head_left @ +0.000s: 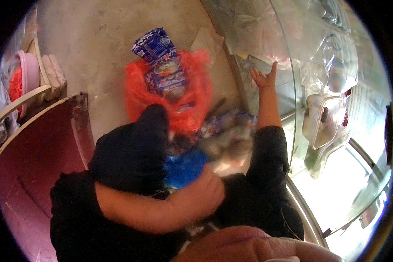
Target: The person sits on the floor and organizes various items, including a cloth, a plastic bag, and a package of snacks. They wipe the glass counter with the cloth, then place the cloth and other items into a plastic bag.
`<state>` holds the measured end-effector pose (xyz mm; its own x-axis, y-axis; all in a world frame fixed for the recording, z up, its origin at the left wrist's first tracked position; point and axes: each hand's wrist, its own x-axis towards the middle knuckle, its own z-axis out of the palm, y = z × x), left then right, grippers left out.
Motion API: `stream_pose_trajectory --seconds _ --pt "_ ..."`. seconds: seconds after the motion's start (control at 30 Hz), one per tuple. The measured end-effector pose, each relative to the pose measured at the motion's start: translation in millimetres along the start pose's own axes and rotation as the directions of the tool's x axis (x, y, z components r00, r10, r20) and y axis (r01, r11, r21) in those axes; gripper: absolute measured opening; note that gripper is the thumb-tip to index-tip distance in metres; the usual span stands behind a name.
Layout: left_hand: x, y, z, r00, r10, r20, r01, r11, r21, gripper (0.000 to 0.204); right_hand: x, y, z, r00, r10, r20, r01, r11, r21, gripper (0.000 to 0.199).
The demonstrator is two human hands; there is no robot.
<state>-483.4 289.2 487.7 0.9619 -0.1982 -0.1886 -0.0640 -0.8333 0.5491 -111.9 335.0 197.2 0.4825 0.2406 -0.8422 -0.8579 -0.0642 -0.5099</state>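
My right hand point(265, 78) reaches out at the right, fingers spread and nothing visible in them, by the glass case point(289, 100). Across my lap, my left hand point(206, 187) is curled into a fist with the fingers turned under; anything inside is hidden. A blue plastic bag or packet point(185, 168) lies right beside it. In front of my knees sits an opened red plastic bag point(196, 83). Purple-blue printed packets point(166, 78) lie in its mouth, and one packet point(154, 45) sticks out past the far rim. More purple packets point(229, 121) lie blurred between the bag and my right arm.
A dark red curved panel point(43, 170) stands close on my left. Beyond it are a pink basin point(29, 81) and a wooden edge point(39, 65). At the right, behind glass, are clear plastic wrappings point(336, 48) and a pale lidded container point(321, 120). Brown cardboard point(207, 43) lies on the floor.
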Motion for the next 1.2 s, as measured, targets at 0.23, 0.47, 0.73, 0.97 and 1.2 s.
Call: stream_pose_trajectory --seconds 0.23,0.47,0.73,0.97,1.2 --pt "-2.6 -6.8 1.5 1.0 -0.015 0.022 0.014 0.997 0.076 0.038 95.9 2.6 44.1 0.973 0.113 0.201 -0.091 0.989 -0.117 0.078" --pt "-0.2 -18.5 -3.2 0.994 -0.056 0.089 0.047 0.994 0.102 0.041 115.2 -10.2 27.5 0.617 -0.319 0.719 0.57 -0.449 -0.689 0.062" --pt "-8.4 -29.5 -10.4 0.998 0.002 0.059 -0.008 0.995 0.102 0.042 175.3 -50.7 -48.7 0.484 -0.449 0.751 0.764 -0.201 -0.613 0.046" --pt "2.1 -22.6 -7.1 0.991 -0.087 0.105 0.08 0.995 0.066 0.043 83.9 -25.0 39.5 0.75 -0.196 0.632 0.037 -0.941 -0.336 0.041" --pt "-4.7 -11.2 -2.4 0.998 -0.05 0.022 0.048 0.994 0.098 0.041 78.0 -16.8 -12.4 0.84 -0.454 0.297 0.514 0.489 -0.705 0.033"
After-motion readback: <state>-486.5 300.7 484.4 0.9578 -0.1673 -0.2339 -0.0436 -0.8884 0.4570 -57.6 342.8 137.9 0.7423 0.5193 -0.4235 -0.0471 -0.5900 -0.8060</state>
